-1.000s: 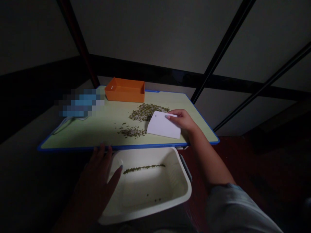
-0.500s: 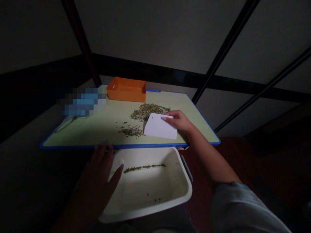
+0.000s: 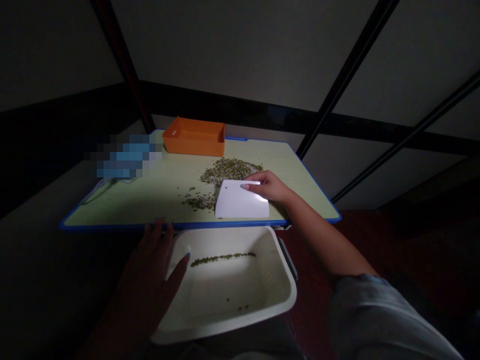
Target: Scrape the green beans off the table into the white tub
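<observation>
My right hand (image 3: pixel 270 187) pinches a white dough scraper (image 3: pixel 242 202) by its upper right edge, thumb on the near face. The scraper stands tilted on the table near its front edge. Just behind it spreads a heap of small green beans (image 3: pixel 232 169), and a thinner scatter of beans (image 3: pixel 200 201) lies to its left. Below the table edge is a white basin (image 3: pixel 287 280) with a line of beans and a few loose ones on its floor. At the basin's left side my left hand (image 3: pixel 150 280), in shadow, grips the rim with its thumb over the inside.
An orange tray (image 3: pixel 195 146) stands at the back left of the pale table (image 3: pixel 165 195), which has a blue rim. A blurred-out bluish object (image 3: pixel 129 157) lies at the left, with a white cord (image 3: pixel 93 191) beside it. Panelled walls rise behind the table.
My right hand has drawn the scraper left and slightly toward the table's front edge, and its face now stands more square to me. My left hand and the basin have stayed put.
</observation>
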Available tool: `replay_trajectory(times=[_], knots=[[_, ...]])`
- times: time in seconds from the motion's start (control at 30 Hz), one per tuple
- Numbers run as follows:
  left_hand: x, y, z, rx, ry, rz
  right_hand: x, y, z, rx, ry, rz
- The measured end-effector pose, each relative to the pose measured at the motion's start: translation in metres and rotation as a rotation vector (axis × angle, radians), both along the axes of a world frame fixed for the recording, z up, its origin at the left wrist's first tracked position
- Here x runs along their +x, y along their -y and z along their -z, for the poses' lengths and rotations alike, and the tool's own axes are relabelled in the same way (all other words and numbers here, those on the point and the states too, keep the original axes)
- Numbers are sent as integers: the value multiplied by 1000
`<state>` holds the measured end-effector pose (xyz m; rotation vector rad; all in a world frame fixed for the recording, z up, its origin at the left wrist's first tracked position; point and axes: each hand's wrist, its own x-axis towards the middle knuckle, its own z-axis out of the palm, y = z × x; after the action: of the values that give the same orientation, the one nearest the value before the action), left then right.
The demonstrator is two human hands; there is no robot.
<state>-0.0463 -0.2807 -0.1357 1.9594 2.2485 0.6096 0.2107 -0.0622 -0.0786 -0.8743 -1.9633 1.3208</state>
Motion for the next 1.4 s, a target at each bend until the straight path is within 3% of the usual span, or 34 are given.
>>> replay_trajectory(times=[0.17, 0.4, 0.87, 1.4], knots=[[0, -1, 0, 16, 2, -5, 0, 5, -5, -1, 49, -77], [0, -1, 0, 21, 4, 1, 4, 6, -5, -45, 0, -39], [3, 1, -3, -9, 8, -20, 5, 7, -4, -8, 2, 181], [2, 3, 0, 2, 10, -2, 1, 9, -2, -13, 1, 126]])
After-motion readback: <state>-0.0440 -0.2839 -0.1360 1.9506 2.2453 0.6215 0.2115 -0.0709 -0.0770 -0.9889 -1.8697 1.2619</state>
